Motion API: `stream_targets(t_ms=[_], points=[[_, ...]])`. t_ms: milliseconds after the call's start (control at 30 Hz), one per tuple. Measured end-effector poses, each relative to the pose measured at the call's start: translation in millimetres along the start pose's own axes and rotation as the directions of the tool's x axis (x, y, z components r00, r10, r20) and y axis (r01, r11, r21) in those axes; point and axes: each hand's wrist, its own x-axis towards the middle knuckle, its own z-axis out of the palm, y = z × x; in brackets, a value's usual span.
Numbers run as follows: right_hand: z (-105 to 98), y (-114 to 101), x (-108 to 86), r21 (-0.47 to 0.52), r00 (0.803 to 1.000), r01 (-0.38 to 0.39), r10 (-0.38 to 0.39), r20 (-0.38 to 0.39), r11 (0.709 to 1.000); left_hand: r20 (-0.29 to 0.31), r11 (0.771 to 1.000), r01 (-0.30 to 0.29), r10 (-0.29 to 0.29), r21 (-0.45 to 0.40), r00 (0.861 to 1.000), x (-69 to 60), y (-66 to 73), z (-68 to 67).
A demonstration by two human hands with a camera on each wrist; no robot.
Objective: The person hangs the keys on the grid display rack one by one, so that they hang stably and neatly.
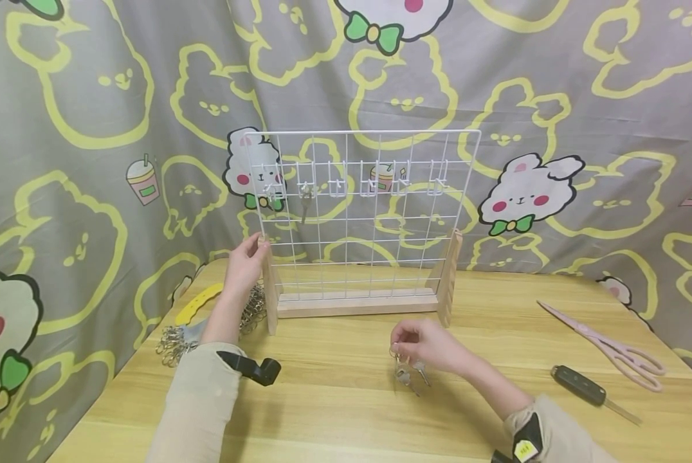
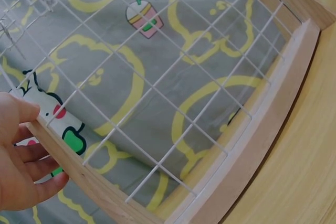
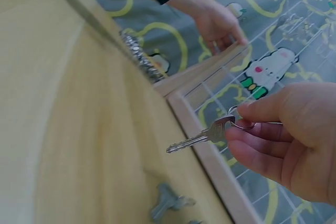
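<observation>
A white wire grid rack [image 1: 346, 243] stands upright in a wooden base [image 1: 357, 305]. My left hand [image 1: 245, 265] grips the top of the rack's left wooden post [image 2: 86, 179], thumb on the near side and fingers behind. In front of the base, my right hand [image 1: 428, 345] pinches a metal key ring [image 3: 242, 124] between thumb and fingers. From it a silver key [image 3: 202, 138] sticks out, and more keys [image 1: 405, 375] dangle above the tabletop. Along the grid sit several white hooks [image 1: 337, 187]; one near the left bears a hanging key [image 1: 305, 204].
Left of the rack, many metal rings and clasps [image 1: 174, 345] lie in a heap beside a yellow curved piece [image 1: 198, 303]. On the right lie pink scissors [image 1: 606, 347] and a black car key [image 1: 579, 384]. A patterned grey curtain [image 1: 195, 116] hangs behind the wooden table [image 1: 334, 399].
</observation>
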Motion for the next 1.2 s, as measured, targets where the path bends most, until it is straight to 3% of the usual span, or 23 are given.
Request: stream_targets(t_ms=[700,967,1200], points=[[-32.0,-48.4,46.0,0.023,0.987,0.048,-0.044,-0.154,0.999,0.008,1.000,0.013,-0.013,0.000,1.000,-2.3,3.5,-1.1],[-42.8,-75.8,68.6,0.037,0.971,0.059,-0.049,-0.232,0.998,0.007,1.000,0.021,-0.021,0.006,1.000,-1.3,4.2,-1.7],[-48.3,-94.5,88.9,0.092,0.943,0.097,-0.062,-0.328,0.991,0.010,1.000,0.021,-0.021,0.023,1.000,-1.7,3.9,-1.3]])
